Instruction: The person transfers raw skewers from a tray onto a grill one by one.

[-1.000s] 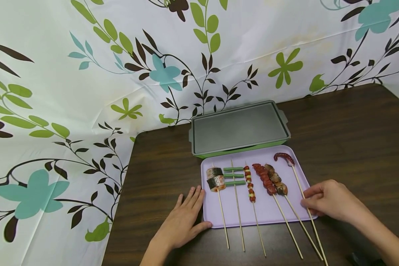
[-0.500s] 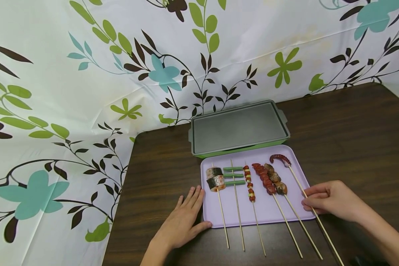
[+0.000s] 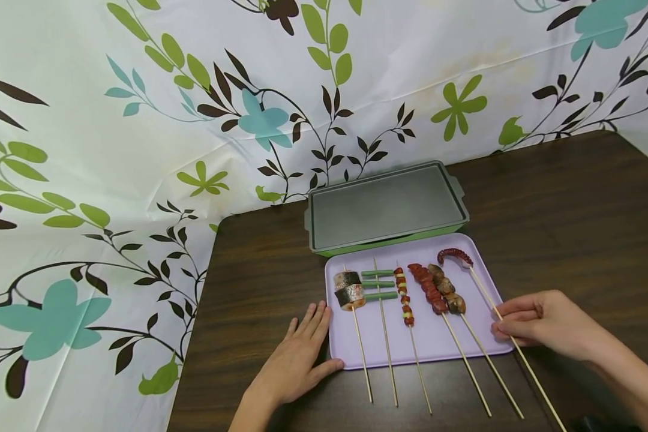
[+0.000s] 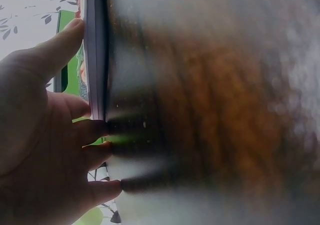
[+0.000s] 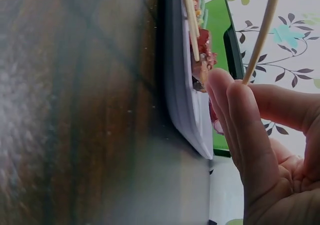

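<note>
My right hand (image 3: 542, 324) pinches the stick of a red octopus tentacle skewer (image 3: 455, 255) between thumb and fingers. The tentacle is over the right side of a lilac tray (image 3: 375, 345), and the stick's lower end runs past the tray's front right corner. In the right wrist view the stick (image 5: 262, 35) rises from between the fingertips. My left hand (image 3: 294, 357) lies spread on the table beside the tray's front left corner. Its thumb and fingertips are at the tray's edge; in the left wrist view the thumb (image 4: 65, 42) reaches the rim.
On the tray lie a fish skewer (image 3: 350, 291), a green vegetable skewer (image 3: 379, 284), a small red-and-yellow skewer (image 3: 403, 297), a red meat skewer (image 3: 429, 288) and a brown one (image 3: 448, 291). Their sticks overhang the front. Behind is a green grill with a grey plate (image 3: 389, 207).
The tentacle has shifted slightly left and its stick's lower end has swung right, while my right hand kept its pinch. My left hand has stayed in place.
</note>
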`<state>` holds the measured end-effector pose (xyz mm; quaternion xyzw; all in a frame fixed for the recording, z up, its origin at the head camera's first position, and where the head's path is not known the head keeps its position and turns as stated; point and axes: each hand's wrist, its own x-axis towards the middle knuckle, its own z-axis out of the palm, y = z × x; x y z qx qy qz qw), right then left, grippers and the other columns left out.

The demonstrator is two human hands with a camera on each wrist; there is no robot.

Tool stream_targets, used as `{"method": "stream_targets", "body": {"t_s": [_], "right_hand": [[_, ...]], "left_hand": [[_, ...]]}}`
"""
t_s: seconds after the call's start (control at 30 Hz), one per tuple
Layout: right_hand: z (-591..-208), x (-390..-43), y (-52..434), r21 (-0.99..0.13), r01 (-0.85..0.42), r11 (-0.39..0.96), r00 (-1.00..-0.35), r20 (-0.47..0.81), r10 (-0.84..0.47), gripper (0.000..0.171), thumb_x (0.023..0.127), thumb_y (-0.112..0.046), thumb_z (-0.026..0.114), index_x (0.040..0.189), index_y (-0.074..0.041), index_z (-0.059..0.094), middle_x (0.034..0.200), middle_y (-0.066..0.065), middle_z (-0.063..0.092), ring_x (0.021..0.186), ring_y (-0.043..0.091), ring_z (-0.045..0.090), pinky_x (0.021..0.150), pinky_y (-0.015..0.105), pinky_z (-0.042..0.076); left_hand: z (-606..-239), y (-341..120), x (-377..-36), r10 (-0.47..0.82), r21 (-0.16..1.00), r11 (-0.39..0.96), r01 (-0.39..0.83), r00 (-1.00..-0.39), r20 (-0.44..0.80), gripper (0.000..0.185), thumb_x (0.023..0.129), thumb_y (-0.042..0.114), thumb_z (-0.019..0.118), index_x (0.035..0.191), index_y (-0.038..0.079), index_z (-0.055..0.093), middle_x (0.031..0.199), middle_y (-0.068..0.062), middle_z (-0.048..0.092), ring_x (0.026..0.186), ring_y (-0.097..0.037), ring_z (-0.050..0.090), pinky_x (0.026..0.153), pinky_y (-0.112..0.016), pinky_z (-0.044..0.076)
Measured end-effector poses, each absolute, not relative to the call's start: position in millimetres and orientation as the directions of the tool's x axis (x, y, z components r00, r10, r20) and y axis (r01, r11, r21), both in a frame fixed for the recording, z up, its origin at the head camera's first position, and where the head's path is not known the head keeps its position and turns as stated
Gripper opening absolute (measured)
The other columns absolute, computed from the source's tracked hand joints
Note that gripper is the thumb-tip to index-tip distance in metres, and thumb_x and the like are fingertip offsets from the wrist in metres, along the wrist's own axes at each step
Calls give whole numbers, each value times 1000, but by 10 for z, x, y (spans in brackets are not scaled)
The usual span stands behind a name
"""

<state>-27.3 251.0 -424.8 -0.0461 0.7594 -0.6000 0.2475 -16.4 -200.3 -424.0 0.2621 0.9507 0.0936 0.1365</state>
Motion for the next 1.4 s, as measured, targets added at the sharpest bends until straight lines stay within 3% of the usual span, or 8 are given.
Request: {"method": "stream_targets", "body": {"t_s": [0.63, 1.4], "right_hand": [[-4048, -296, 2484, -971, 65, 230, -879, -164, -447, 32, 96, 1, 59, 116, 25, 54, 96, 11, 75, 85, 16, 72, 65, 36, 58], [-3744, -748, 2399, -948, 145, 283, -927, -230, -297, 49, 94, -11, 67, 127, 21, 50, 99, 18, 73, 86, 19, 73, 70, 34, 58]], "left_hand": [[-4223, -2008, -167, 512, 255, 852, 458, -831, -219, 91, 94, 67, 43, 158, 11, 11, 164, -8, 5, 150, -25, 2, 115, -57, 16], [-4228, -1995, -153, 519, 266, 846, 462, -829, -209, 89, 95, 65, 44, 158, 10, 12, 164, -8, 6, 150, -25, 3, 114, -57, 16]]}}
